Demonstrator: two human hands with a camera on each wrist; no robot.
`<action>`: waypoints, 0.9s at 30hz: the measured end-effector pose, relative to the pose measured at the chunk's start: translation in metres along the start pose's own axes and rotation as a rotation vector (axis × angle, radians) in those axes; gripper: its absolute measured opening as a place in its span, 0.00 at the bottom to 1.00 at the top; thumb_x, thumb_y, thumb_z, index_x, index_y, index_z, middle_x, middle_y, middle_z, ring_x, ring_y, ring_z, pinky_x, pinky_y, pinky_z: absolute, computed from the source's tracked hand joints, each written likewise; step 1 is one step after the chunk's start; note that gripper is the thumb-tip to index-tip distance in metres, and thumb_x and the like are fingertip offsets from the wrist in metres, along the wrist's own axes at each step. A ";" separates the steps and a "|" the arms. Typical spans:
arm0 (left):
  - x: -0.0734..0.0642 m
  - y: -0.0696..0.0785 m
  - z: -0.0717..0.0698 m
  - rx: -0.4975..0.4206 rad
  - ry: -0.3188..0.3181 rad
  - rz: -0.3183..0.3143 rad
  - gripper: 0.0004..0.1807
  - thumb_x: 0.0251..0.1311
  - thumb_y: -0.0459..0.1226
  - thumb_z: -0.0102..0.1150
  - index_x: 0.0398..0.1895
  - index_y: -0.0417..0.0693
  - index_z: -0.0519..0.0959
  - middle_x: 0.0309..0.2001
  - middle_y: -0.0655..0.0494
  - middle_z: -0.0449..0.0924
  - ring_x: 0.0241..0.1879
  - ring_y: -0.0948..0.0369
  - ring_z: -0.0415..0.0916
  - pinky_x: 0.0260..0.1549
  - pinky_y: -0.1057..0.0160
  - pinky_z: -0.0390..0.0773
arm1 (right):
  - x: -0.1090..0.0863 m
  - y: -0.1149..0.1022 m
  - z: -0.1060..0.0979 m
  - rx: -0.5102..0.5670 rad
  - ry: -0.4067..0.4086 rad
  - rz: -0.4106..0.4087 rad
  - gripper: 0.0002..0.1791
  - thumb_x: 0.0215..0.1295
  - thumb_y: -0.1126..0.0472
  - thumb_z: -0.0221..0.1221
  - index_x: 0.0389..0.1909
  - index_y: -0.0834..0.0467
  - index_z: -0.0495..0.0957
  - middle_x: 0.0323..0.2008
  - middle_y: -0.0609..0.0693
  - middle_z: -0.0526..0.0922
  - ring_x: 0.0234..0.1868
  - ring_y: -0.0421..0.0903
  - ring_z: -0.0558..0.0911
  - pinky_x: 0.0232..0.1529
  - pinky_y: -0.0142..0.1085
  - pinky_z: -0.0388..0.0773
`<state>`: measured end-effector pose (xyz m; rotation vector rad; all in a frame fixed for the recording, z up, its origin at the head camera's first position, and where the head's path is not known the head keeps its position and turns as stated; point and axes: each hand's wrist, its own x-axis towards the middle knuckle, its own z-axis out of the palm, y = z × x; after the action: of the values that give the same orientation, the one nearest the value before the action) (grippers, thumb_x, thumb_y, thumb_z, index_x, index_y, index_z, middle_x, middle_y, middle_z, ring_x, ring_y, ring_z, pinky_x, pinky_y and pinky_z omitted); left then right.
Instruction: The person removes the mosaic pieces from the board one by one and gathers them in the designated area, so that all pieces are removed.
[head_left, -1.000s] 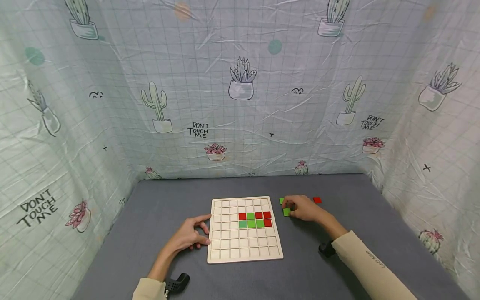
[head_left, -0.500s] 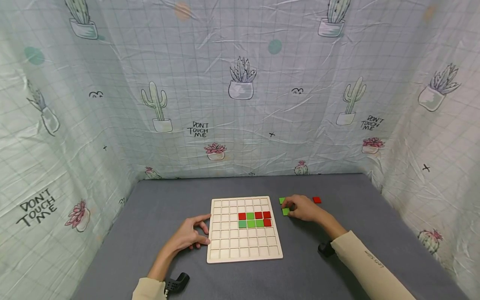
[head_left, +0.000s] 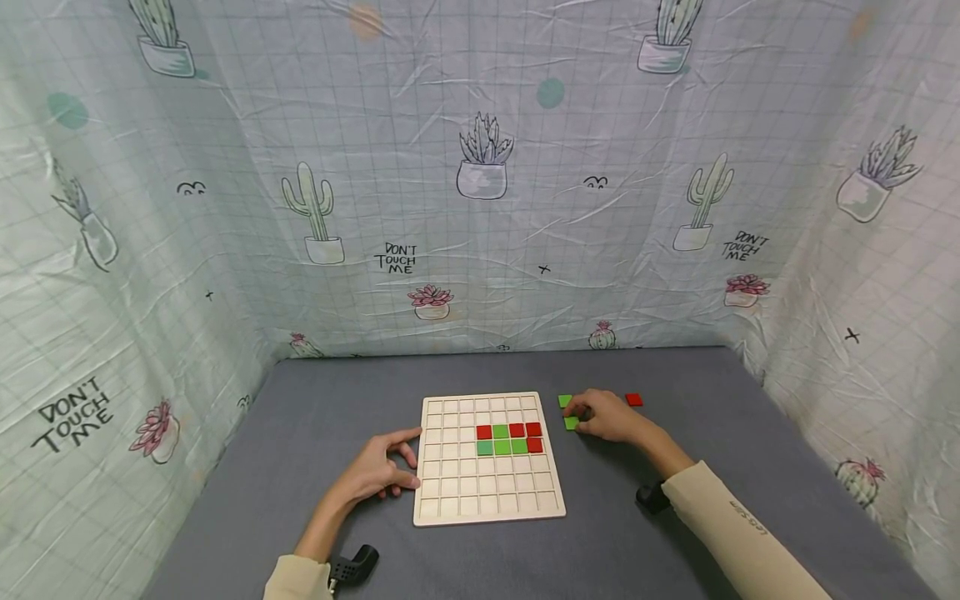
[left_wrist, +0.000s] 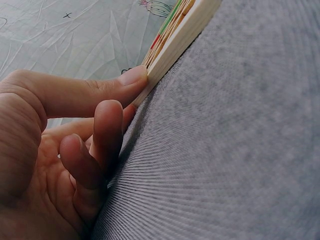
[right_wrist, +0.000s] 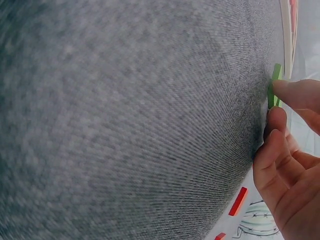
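A pale wooden grid board point(head_left: 457, 487) lies flat in the middle of the table. Two rows of red and green square tiles sit in its right-hand cells, one tile a bluer green. At the board's left edge, my left hand point(head_left: 377, 467) rests its extended thumb and index finger; the left wrist view shows the thumb point(left_wrist: 132, 77) against the wooden side. Right of the board, my right hand point(head_left: 609, 417) pinches a loose green tile point(right_wrist: 277, 72) low at the table surface. Another green tile point(head_left: 565, 401) lies just beyond those fingers, partly covered by them.
Beyond the right hand lies a loose red tile point(head_left: 634, 400). In the right wrist view a red tile point(right_wrist: 238, 201) and a second red piece point(right_wrist: 220, 236) show at the bottom. Grey cloth point(head_left: 337, 383) covers the table, with patterned curtains point(head_left: 480, 233) behind and at both sides.
The green tile under my right fingers has slid very slightly left, and a little less of it shows. The left hand stays at the board's edge.
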<state>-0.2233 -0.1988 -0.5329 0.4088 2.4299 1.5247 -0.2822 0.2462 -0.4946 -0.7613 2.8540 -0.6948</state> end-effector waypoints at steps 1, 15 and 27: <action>0.000 0.000 0.000 -0.001 0.000 0.001 0.49 0.46 0.31 0.79 0.75 0.42 0.68 0.37 0.49 0.80 0.16 0.58 0.76 0.10 0.63 0.69 | 0.000 0.000 0.000 0.002 0.000 0.000 0.13 0.60 0.67 0.69 0.47 0.56 0.88 0.41 0.51 0.86 0.42 0.47 0.82 0.43 0.43 0.80; 0.000 -0.001 0.000 0.000 -0.008 -0.001 0.49 0.46 0.32 0.79 0.76 0.42 0.68 0.39 0.46 0.80 0.16 0.61 0.75 0.11 0.64 0.69 | -0.001 -0.002 -0.001 0.003 0.003 -0.016 0.15 0.58 0.67 0.69 0.48 0.58 0.88 0.42 0.52 0.87 0.44 0.50 0.83 0.45 0.46 0.81; 0.001 0.000 0.000 0.008 0.005 -0.011 0.50 0.45 0.32 0.80 0.76 0.43 0.69 0.38 0.49 0.80 0.16 0.60 0.76 0.11 0.64 0.70 | -0.003 -0.001 -0.005 0.016 -0.003 -0.028 0.16 0.57 0.67 0.70 0.48 0.57 0.88 0.41 0.52 0.87 0.43 0.48 0.83 0.43 0.44 0.80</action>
<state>-0.2246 -0.1987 -0.5330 0.3935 2.4389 1.5133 -0.2806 0.2489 -0.4903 -0.8014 2.8374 -0.7182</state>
